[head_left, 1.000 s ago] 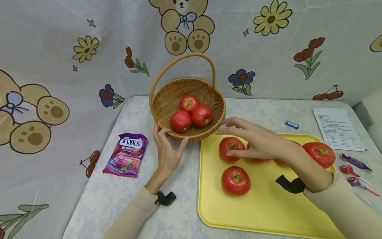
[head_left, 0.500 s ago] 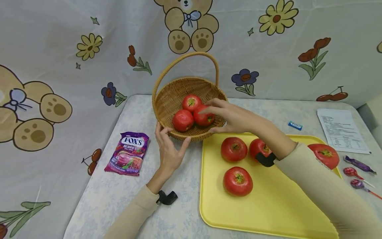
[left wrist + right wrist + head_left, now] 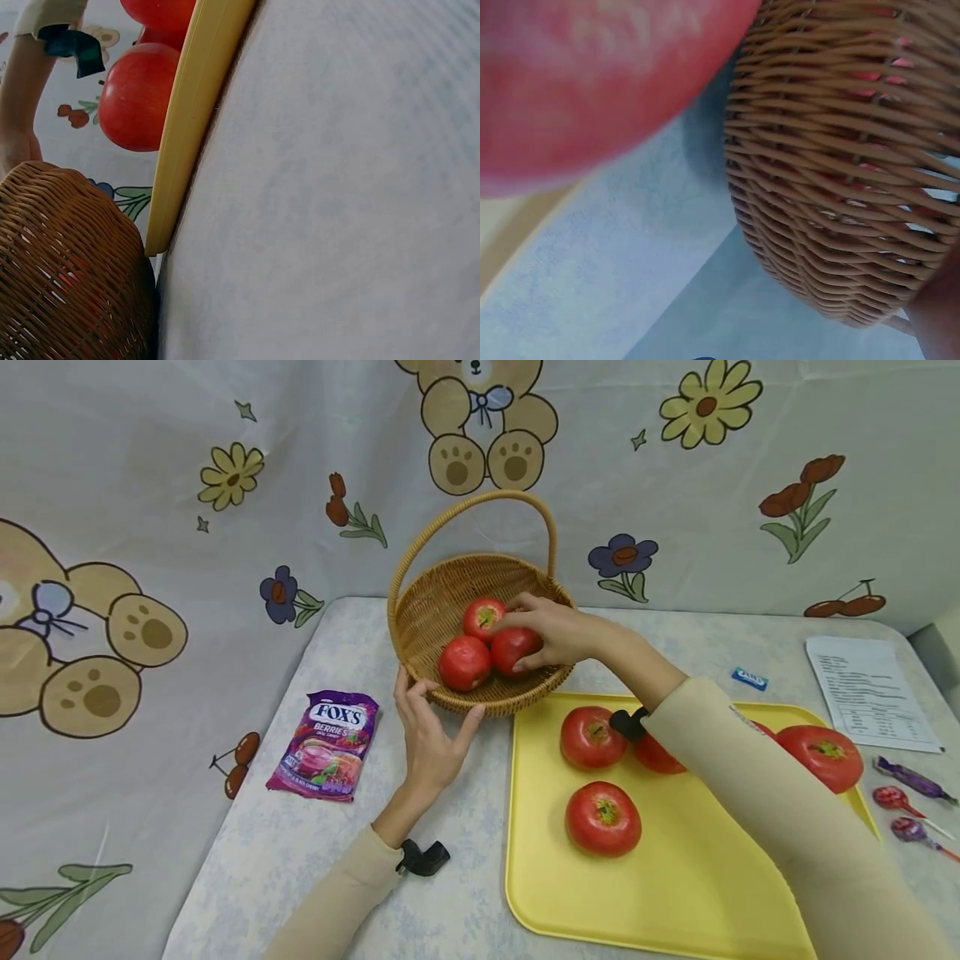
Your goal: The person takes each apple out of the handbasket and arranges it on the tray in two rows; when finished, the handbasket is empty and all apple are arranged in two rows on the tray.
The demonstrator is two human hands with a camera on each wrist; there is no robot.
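A woven wicker basket (image 3: 427,602) with a tall arched handle stands at the back of the table, its opening facing me. Three red apples lie inside. My left hand (image 3: 431,747) holds the basket low at its front left, fingers at the rim and thumb along the front. Reaching in over the right rim, my right hand (image 3: 558,631) has its fingers curled round the right-hand apple (image 3: 512,649). Beside that one are the left apple (image 3: 465,663) and the back apple (image 3: 483,617). Basket weave (image 3: 840,165) fills much of the right wrist view.
A yellow tray (image 3: 675,893) on the right bears several red apples, among them a front apple (image 3: 603,818), partly under my right sleeve. A purple candy bag (image 3: 326,745) lies left. Farther right are a printed paper (image 3: 873,693), a small blue candy (image 3: 750,678) and lollipops (image 3: 891,798).
My right hand has moved left from above the tray, into the basket, and its fingers have closed round the right-hand apple. My left hand has stayed at the basket.
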